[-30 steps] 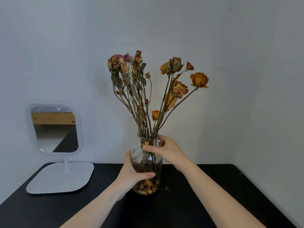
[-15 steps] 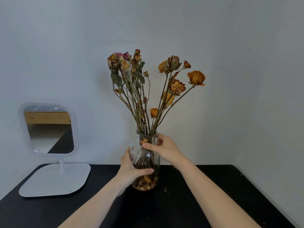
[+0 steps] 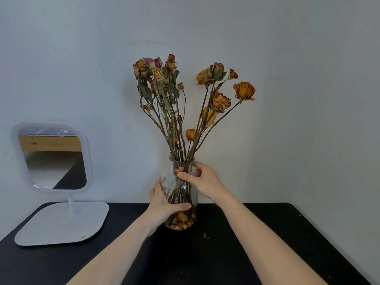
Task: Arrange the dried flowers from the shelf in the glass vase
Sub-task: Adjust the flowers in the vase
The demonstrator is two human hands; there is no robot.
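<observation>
Black table (image 3: 267, 243) bears glass vase (image 3: 179, 192) of faded orange dried flowers (image 3: 221, 101).

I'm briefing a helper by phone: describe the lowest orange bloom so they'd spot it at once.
On the black table stands a glass vase of dried flowers. A little above its mouth, between the stems, sits a small orange bud. It is the lowest bloom, below all the larger heads.

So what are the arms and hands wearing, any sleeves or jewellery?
Nothing visible. The left forearm and right forearm are bare to the frame's edge: no sleeves, no watch. The left hand and right hand show no gloves or rings; the thumbnails look short and unpainted.
</observation>
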